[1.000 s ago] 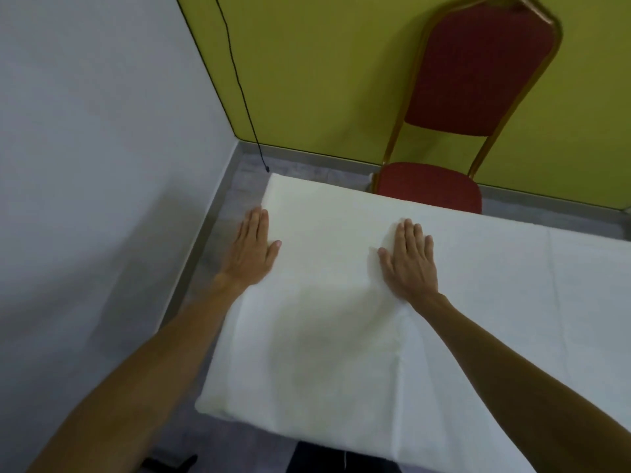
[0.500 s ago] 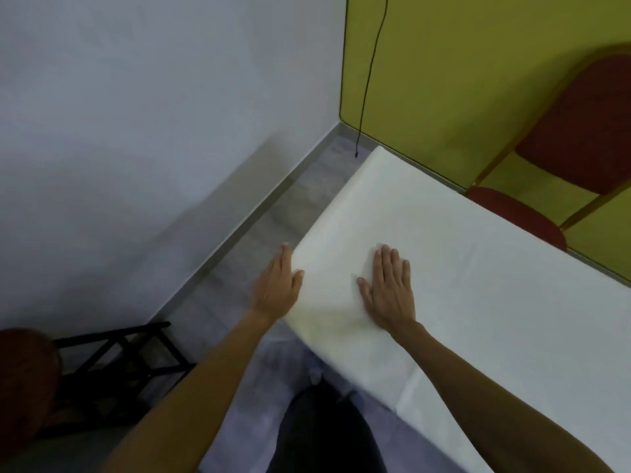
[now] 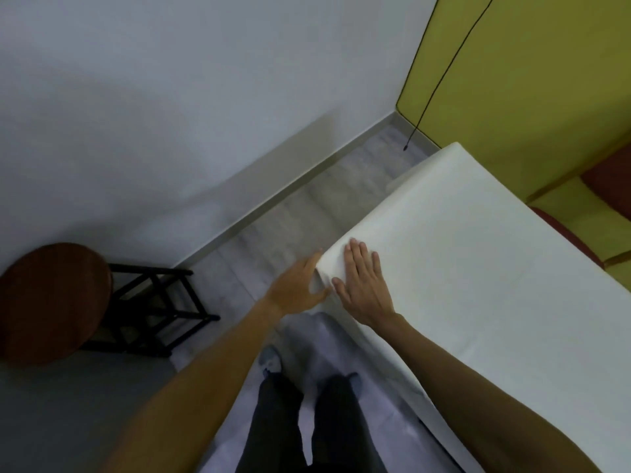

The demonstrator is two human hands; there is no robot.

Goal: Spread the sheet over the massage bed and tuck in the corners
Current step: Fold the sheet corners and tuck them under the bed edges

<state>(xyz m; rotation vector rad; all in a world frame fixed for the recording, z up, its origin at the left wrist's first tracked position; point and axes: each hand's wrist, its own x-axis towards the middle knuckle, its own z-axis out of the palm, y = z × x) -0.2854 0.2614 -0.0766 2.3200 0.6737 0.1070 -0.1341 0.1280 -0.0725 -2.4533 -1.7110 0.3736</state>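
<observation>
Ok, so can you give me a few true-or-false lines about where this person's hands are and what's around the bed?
1. The right hand lies flat on top of the white sheet. True.
2. The left hand lies on top of the sheet too. False: it is below the top edge, against the sheet's side at the near corner.
3. A stool with a round brown seat stands on the floor, to the person's left. True.
4. The cable hanging down the yellow wall is white. False: it is black.
</observation>
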